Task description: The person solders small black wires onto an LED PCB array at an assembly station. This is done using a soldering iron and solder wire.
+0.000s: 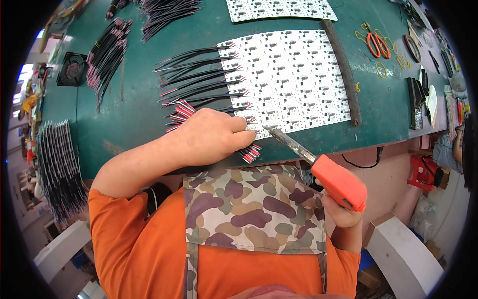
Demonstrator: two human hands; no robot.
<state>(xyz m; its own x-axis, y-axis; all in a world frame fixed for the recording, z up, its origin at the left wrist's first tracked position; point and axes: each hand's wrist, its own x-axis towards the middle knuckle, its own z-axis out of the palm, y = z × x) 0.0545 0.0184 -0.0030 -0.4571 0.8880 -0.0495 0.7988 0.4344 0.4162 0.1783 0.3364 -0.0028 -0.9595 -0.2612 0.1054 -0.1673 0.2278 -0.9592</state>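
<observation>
Your left hand [211, 137] sits just below the middle of the view, curled down over a bundle of black and red wires [249, 152], whose stripped ends poke out past your fingers toward 4 o'clock. Your right hand [343, 212] is at about 4 o'clock, closed around the orange handle of a soldering iron [323, 172]; its dark tip points toward 10 o'clock and reaches the near edge of the white circuit board panel [291, 79], just beside your left fingertips. That panel lies on the green table [134, 109] at 12 o'clock, with a row of black wires [199, 74] already running off its left edge. More wire bundles [107, 55] lie at 10 o'clock, and orange-handled scissors [378, 45] at 2 o'clock.
</observation>
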